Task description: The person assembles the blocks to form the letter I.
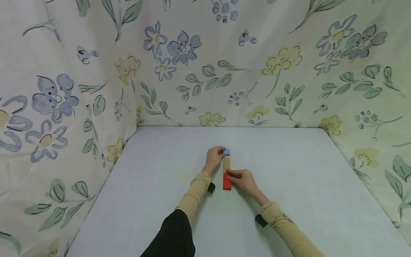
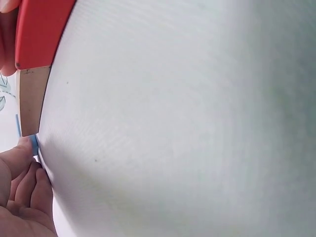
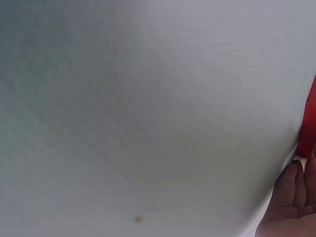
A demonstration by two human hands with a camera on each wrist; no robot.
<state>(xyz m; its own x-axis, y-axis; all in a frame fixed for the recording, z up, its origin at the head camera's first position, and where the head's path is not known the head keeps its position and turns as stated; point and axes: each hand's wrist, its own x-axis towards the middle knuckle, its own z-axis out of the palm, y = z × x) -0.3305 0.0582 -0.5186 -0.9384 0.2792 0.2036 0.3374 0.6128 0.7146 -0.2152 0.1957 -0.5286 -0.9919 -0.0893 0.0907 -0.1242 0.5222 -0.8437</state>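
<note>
A red block, a plain wooden block and a small blue block lie in a line running away from me. My left hand pinches the blue block at the far end. With thumb and fingers, my right hand grips the red block at the near end. In the left wrist view, the red block meets the wooden block, and the blue block is mostly hidden by fingers. Only an edge of the red block shows in the right wrist view.
The blocks lie on a white table. Behind and at the sides hangs a floral-patterned cloth. Small black devices, one at the left wrist and another at the right wrist, sit under the sleeves.
</note>
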